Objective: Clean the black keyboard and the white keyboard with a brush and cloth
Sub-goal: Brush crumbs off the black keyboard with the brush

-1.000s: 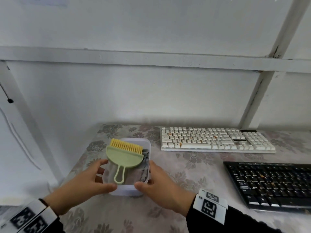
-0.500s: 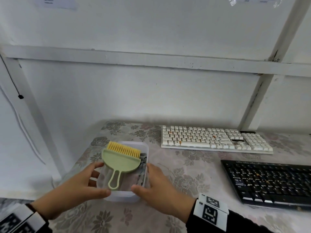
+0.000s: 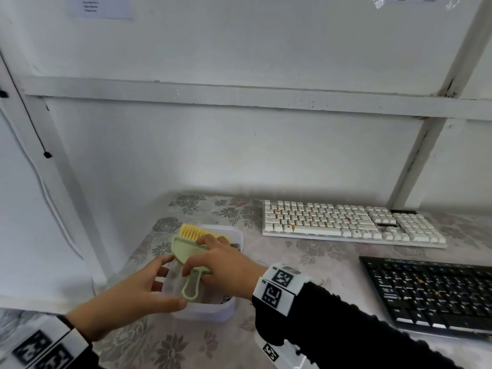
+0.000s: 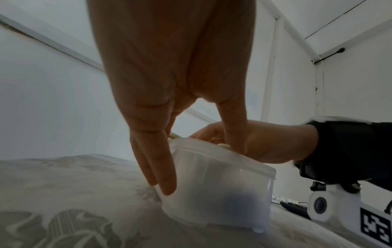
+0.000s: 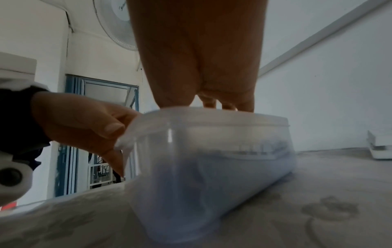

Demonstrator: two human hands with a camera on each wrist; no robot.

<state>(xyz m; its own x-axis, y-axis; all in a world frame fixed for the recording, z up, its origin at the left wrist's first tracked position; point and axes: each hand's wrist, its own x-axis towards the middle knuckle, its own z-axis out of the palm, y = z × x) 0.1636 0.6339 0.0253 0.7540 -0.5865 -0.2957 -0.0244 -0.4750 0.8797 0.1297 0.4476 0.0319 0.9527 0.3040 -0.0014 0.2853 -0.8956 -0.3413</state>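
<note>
A green brush [image 3: 186, 251] with yellow bristles lies across a clear plastic container [image 3: 210, 312] at the table's left. My right hand [image 3: 207, 259] is over the brush, fingers on its head and thumb at its neck, gripping it. My left hand [image 3: 157, 286] holds the container's left wall, with its thumb on the front rim. A grey cloth [image 3: 235, 246] lies inside the container, mostly hidden. The white keyboard [image 3: 346, 222] sits at the back. The black keyboard [image 3: 431, 291] is nearer, on the right. In the left wrist view, fingers [image 4: 165, 181] lie along the container [image 4: 222, 184].
The table wears a grey floral cover [image 3: 186, 344]. A white wall with beams rises straight behind it. Orange crumbs dot both keyboards. From the right wrist view, the container [image 5: 212, 167] fills the middle, and the left hand [image 5: 89, 124] sits at its corner.
My right hand has left the container's right side and come up onto the brush. The left hand stays on the container.
</note>
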